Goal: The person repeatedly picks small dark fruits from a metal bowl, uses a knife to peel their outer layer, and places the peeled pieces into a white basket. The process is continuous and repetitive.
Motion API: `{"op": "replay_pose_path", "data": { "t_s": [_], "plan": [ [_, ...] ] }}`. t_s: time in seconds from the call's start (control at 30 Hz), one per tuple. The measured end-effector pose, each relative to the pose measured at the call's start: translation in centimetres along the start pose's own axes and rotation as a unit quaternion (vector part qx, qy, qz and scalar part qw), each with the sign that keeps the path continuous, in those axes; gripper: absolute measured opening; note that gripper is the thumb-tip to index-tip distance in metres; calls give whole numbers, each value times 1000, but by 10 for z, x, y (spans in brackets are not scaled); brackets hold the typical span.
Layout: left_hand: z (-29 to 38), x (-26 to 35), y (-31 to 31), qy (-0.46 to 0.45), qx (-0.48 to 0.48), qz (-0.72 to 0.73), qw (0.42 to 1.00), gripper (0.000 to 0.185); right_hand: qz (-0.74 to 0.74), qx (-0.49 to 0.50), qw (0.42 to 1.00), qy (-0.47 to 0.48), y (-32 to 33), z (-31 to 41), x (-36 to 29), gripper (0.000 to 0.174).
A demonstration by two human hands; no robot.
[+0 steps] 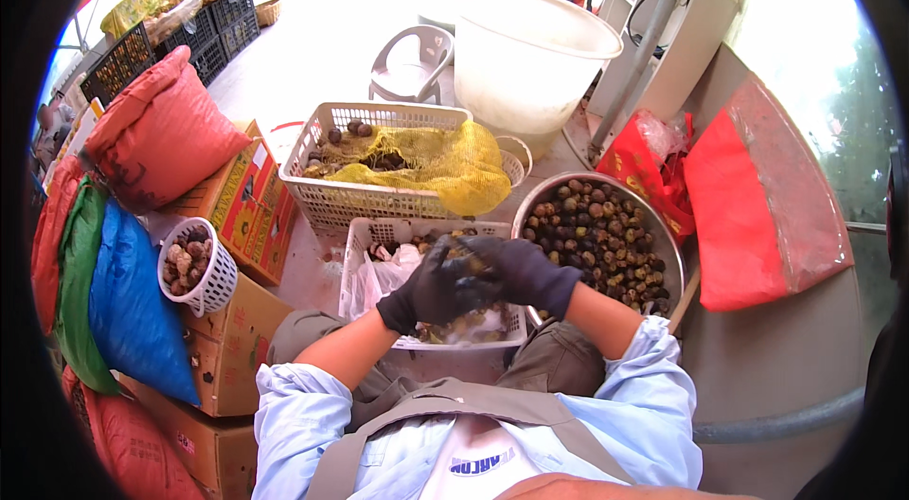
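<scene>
Both my hands wear dark gloves and meet above a low white plastic basket (346, 290). My left hand (429, 290) has its fingers curled towards my right hand (522, 273), which reaches in from the bowl side. Motion blur and the gloves hide whether anything sits between them. Inside the basket are pale plastic bags (387, 280) and brownish-green husk pieces (454, 333). Beside my right hand, a wide metal bowl (679, 265) holds many round, dark-husked nuts (596, 237), probably walnuts.
Behind stands a larger slatted crate (355, 205) with a yellow mesh bag (476, 173). Cardboard boxes (234, 351), a small nut-filled basket (219, 283) and a red sack (170, 131) crowd the left. Farther off are a white tub (532, 74) and a plastic chair (408, 84).
</scene>
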State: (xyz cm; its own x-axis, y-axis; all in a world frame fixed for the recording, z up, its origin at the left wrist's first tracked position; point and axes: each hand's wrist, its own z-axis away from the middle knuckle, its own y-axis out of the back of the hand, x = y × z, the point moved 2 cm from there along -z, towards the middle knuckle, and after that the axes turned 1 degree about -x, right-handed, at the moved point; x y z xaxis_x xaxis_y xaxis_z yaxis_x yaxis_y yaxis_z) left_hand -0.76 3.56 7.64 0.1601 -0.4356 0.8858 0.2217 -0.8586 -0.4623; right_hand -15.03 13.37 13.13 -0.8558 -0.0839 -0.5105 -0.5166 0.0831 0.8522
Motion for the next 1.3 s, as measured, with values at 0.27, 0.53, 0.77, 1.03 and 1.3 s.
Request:
{"op": "replay_pose_path", "data": {
  "t_s": [0.27, 0.53, 0.77, 1.03, 1.3],
  "plan": [
    [21, -13, 24, 79, -5, 336, 939, 47, -166, 257, 952, -20, -34, 10, -22, 22],
    [52, -2, 58, -130, 141, -159, 968, 50, -224, 154, 961, -55, -74, 0, -32, 16],
    [52, -38, 91, -229, 110, -550, 795, 37, -45, 67, 997, 19, -139, -19, -15, 23],
    [37, -75, 107, -61, 210, -49, 975, 31, -72, 73, 995, 2, -141, -15, -19, 19],
    [32, -89, 129, -37, 197, 23, 979, 21, -104, -49, 991, -71, -145, -25, -8, 22]
  ]
}}
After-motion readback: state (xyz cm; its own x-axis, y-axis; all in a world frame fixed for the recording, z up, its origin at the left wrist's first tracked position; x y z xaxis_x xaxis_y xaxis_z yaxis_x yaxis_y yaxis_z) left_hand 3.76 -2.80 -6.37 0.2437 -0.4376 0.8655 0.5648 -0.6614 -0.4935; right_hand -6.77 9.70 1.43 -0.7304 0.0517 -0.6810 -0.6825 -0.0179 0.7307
